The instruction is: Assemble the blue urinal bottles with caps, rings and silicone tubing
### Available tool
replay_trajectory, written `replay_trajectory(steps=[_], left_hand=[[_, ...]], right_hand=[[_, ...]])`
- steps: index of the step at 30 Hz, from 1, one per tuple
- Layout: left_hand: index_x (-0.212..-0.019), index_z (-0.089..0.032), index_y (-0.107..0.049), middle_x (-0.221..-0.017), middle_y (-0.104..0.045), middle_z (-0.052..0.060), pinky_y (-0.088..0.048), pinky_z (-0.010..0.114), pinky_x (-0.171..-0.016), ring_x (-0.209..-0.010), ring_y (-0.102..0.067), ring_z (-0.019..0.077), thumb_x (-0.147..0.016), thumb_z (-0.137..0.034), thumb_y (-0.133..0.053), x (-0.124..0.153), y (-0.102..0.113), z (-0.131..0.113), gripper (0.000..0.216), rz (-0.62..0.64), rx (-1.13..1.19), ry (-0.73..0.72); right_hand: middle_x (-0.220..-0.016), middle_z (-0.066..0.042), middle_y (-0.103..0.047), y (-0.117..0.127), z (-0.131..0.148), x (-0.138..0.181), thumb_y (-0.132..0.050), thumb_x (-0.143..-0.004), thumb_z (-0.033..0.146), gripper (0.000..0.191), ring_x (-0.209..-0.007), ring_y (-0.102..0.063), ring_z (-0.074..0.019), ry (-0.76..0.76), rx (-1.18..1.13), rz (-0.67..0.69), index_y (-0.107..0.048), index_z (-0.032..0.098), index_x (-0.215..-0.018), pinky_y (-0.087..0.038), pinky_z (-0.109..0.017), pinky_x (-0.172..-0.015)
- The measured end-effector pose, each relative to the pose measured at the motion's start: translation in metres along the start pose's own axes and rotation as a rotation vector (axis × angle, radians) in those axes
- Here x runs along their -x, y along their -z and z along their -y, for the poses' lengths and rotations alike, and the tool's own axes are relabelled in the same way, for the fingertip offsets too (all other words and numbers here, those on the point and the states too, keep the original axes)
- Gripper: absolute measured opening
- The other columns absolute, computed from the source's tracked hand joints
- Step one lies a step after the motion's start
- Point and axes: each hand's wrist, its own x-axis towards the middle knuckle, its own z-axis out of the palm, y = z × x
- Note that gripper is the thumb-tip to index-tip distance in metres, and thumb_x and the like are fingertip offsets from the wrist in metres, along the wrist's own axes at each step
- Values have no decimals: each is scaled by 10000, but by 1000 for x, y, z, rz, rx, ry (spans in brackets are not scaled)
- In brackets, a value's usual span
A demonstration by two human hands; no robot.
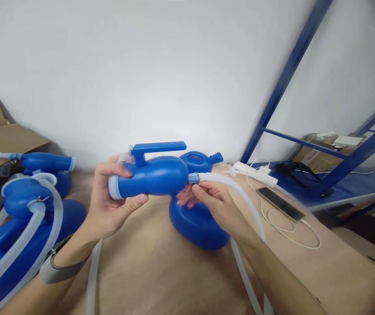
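A blue plastic urinal [161, 175] with a top handle and a pale-blue rim is held sideways above the table. My left hand [109, 201] is closed around its rim end, thumb below and fingers behind. At its narrow right end, a translucent hose [218, 178] fits on the spout, with what looks like a metal clamp at the joint. My right hand [212, 199] pinches the hose beside that joint, its other fingers loosely extended underneath. Behind and below my right hand stands a blue jug [200, 225], partly hidden by it. Another blue container [196, 162] shows farther back.
On the left are several blue containers [26, 199] with hoses, beside a cardboard box [10, 135]. To the right lie a phone [281, 203] on a white cable and a power strip [256, 172]. A blue metal frame [286, 78] stands behind them on the right.
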Motion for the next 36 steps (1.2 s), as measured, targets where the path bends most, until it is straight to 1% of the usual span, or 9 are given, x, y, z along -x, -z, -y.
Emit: replay_trajectory(steps=[4,6,9,12,17,22,29,32,36], left_hand=[[-1064,-308,-579,-1236,-601,67,-624,434,-808,-1155,-632,297,-800,-311,-906,-2,-1,-8,420,63,-41,8],[-1072,-328,-580,-1295,-581,78,-635,468,-815,-1196,-622,317,-820,-295,-882,-1,-1,-9,395,78,-32,58],[-1108,-347,-570,-1330,-560,81,-647,471,-768,-1221,-609,336,-820,-264,-869,-2,4,-6,424,91,19,121],[-1111,-349,-572,-1313,-564,74,-651,454,-726,-1205,-615,338,-809,-250,-869,-4,9,-3,435,104,47,141],[-1113,-352,-579,-1331,-570,73,-653,428,-696,-1200,-614,328,-805,-223,-871,-4,6,-7,444,119,15,97],[-1154,-345,-576,-1339,-563,69,-647,397,-713,-1181,-612,295,-818,-176,-856,-4,5,-8,469,144,41,52],[-1184,-307,-561,-1344,-565,79,-640,352,-745,-1210,-612,268,-868,-152,-807,-5,8,-8,429,166,23,-10],[-1183,-298,-561,-1316,-581,87,-631,376,-803,-1182,-624,264,-886,-191,-809,-6,8,-9,401,162,-23,-29],[-1187,-293,-562,-1320,-592,101,-606,426,-914,-1243,-611,281,-919,-247,-796,-7,9,-8,359,139,-96,-67]], right_hand=[[-930,-89,-838,-4,1,2,-719,-949,599,419,-904,-802,-242,-39,38,23,-827,205,-854,-647,-393,-872],[-910,-84,-836,-4,1,2,-727,-946,590,406,-887,-803,-241,-22,29,-10,-826,210,-845,-652,-403,-884],[-922,-86,-842,-1,2,2,-758,-933,565,368,-875,-806,-237,-1,24,-83,-827,206,-898,-660,-402,-877],[-928,-91,-844,2,4,3,-746,-943,566,376,-877,-808,-241,-23,65,-85,-822,200,-912,-663,-403,-866],[-937,-90,-846,0,2,3,-733,-947,570,388,-873,-800,-228,-17,90,-37,-828,197,-895,-648,-373,-851],[-937,-83,-845,0,1,3,-727,-947,577,393,-878,-795,-227,-9,92,-22,-832,202,-890,-639,-369,-848],[-1004,-99,-837,3,6,3,-712,-942,634,459,-928,-794,-237,-53,96,65,-813,186,-947,-633,-395,-904],[-1001,-91,-836,2,6,3,-719,-934,643,456,-943,-793,-233,-55,85,55,-793,193,-948,-627,-393,-919],[-963,-82,-835,-1,5,3,-717,-922,667,480,-928,-789,-218,-69,58,20,-774,190,-929,-617,-362,-901]])
